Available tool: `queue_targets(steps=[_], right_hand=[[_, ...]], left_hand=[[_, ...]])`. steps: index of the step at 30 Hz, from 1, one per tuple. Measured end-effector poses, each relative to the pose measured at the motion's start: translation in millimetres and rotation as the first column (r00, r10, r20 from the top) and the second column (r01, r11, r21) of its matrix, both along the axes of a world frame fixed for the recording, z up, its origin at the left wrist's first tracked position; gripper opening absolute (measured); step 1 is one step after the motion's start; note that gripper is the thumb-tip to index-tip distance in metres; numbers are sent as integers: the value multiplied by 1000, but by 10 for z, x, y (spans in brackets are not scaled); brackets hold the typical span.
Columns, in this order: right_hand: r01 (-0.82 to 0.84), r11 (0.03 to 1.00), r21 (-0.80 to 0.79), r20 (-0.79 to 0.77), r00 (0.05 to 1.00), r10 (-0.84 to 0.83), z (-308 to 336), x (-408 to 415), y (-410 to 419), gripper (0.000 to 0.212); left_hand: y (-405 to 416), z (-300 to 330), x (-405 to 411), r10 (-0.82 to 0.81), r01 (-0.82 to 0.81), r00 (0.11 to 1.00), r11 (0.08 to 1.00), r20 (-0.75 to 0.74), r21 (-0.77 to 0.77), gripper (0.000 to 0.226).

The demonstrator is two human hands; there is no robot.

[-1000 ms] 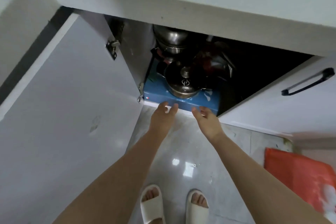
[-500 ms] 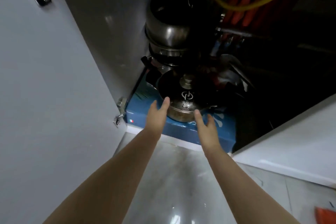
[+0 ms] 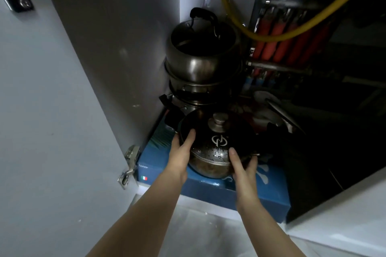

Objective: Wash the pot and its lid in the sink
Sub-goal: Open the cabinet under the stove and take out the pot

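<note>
A small steel pot [image 3: 211, 168] sits on a blue box [image 3: 246, 192] inside the open lower cabinet. Its dark glass lid [image 3: 217, 142], printed with a white logo and topped by a metal knob, covers it. My left hand [image 3: 181, 150] holds the pot's left side, thumb lying on the lid's rim. My right hand [image 3: 242, 165] holds the right side, thumb up on the lid edge and fingers wrapped toward the pot's far side.
A stack of larger steel pots [image 3: 202, 62] stands right behind. A yellow hose [image 3: 271, 35] and red-sleeved pipes [image 3: 277, 44] hang at the upper right. The open white door [image 3: 48, 110] is on the left, another door [image 3: 344, 215] at lower right.
The view has moved closer into the cabinet. Both hands have gone from reaching toward the pot to holding its two sides.
</note>
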State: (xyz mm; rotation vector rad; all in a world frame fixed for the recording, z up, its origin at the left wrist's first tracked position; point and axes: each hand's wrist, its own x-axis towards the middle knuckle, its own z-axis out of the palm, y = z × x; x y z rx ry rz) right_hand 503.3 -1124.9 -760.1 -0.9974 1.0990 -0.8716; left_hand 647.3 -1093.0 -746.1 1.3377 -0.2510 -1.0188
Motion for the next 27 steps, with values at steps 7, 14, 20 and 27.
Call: queue_targets(steps=[7,14,20,27], right_hand=[[1,1000,-24,51,999,0,23,-45,44,117],[-24,1000,-2,22,999,24,279,-300,285,99],[-38,994,101,16,999,37,1113,-627,787,65],[-80,974,210,8,997,80,2511,-998,1409,60]], left_hand=[[73,23,-29,17,-26,996,994,-84,-103,56],[464,367,-295,79,-83,986,996,-147,-24,48],[1063,1169,-648,35,-32,997,999,-74,40,39],[1711,2490,-981,94,-72,966,993,-242,96,43]])
